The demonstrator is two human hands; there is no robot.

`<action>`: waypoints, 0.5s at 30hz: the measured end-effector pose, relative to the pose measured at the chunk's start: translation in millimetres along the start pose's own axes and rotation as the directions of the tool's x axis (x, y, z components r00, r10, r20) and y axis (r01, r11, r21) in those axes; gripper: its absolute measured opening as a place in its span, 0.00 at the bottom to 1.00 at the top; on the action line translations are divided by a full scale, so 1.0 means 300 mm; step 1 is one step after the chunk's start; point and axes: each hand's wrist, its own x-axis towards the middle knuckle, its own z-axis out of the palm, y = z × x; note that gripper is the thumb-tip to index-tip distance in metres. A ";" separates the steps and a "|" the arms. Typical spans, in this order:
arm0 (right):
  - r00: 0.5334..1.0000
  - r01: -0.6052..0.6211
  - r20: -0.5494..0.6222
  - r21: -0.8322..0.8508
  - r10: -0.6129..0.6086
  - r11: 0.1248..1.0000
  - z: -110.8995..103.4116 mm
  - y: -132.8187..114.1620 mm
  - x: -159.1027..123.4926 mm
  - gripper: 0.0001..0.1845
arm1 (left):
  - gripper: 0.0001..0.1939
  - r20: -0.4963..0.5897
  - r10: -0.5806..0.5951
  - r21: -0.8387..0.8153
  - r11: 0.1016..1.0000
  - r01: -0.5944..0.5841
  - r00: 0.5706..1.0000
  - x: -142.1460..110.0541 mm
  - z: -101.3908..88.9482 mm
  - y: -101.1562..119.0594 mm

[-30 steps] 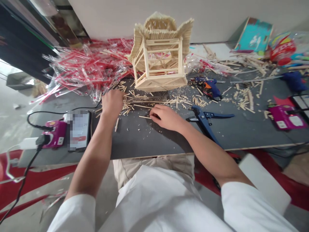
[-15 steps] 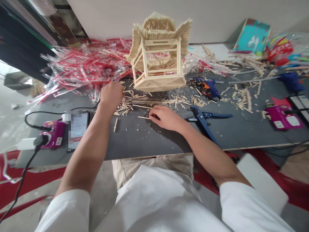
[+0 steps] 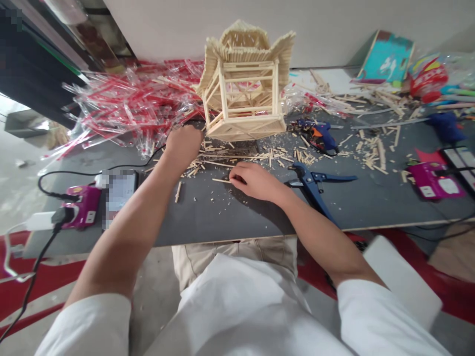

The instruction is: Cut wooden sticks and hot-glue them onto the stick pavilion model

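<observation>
A small pavilion model (image 3: 245, 122) built of thin wooden sticks stands at the back middle of the table. My left hand (image 3: 185, 143) is curled low beside its lower left corner, over scattered stick pieces; the fingertips and anything in them are hidden. Closer to me, my right hand (image 3: 256, 182) rests on the table with thumb and fingers pinched on the end of a thin wooden stick (image 3: 220, 180), which points left. Many short cut stick pieces (image 3: 272, 157) lie between the hands and the model. One short loose stick (image 3: 178, 192) lies nearer the front edge.
Blue-handled cutters (image 3: 315, 185) lie right of my right hand. Behind them is a blue glue gun (image 3: 322, 134), with another glue gun (image 3: 445, 126) farther right. Red-and-clear plastic wrappers (image 3: 129, 106) pile up at the back left. A phone (image 3: 120, 193) and purple power adapter (image 3: 79, 205) lie left.
My left hand has moved a little to the right, closer to the model's lower left corner. The right hand and its stick have stayed in place.
</observation>
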 end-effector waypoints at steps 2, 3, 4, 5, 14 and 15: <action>1.000 -0.001 0.002 -0.002 0.001 1.000 0.001 0.003 0.000 0.10 | 0.23 0.023 -0.023 0.080 0.997 0.021 0.999 0.010 -0.004 0.004; 1.000 -0.002 0.001 -0.003 0.002 1.000 0.001 0.004 0.000 0.10 | 0.22 0.039 -0.032 0.105 0.994 0.027 0.999 0.016 -0.005 0.004; 1.000 -0.001 0.000 -0.004 0.001 1.000 0.000 0.004 0.000 0.10 | 0.21 0.053 -0.035 0.112 0.993 0.029 0.998 0.023 -0.004 0.003; 1.000 0.000 -0.002 -0.003 0.000 1.000 -0.001 0.004 0.000 0.10 | 0.21 0.065 -0.034 0.115 0.993 0.027 0.997 0.031 -0.001 -0.002; 0.999 -0.014 0.031 0.011 0.014 1.000 -0.015 -0.008 -0.003 0.09 | 0.18 -0.002 0.079 0.157 0.985 -0.078 0.997 -0.002 0.026 -0.088; 0.999 -0.016 0.039 0.009 0.015 1.000 -0.017 -0.010 -0.003 0.10 | 0.18 -0.017 0.081 0.146 0.986 -0.078 0.997 -0.012 0.026 -0.091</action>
